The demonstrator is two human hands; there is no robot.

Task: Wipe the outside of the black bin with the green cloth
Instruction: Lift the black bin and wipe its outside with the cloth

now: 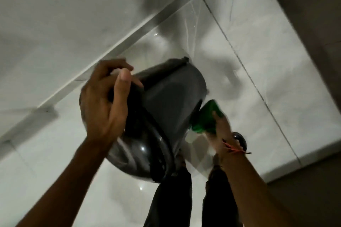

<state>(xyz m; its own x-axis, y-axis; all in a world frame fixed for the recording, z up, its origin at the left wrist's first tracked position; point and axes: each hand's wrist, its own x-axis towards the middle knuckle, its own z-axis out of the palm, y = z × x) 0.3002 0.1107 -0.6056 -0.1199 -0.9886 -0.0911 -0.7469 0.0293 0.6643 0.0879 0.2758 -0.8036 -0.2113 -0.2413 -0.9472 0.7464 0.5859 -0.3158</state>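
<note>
The black bin (166, 101) is tilted on its side, lifted off the floor, with its domed glossy lid end toward me and its base pointing away. My left hand (107, 97) grips the bin's upper lid end, thumb over the top. My right hand (221, 129) holds the green cloth (208, 116) pressed against the bin's right side wall. The right hand and the cloth are blurred. A watch and a red thread are on my right wrist.
Glossy white floor tiles (258, 79) with dark grout lines lie under the bin. A white wall (73, 5) with a grey skirting runs along the left. A darker wall (313, 5) stands at the right. My legs in dark trousers (171, 199) show below the bin.
</note>
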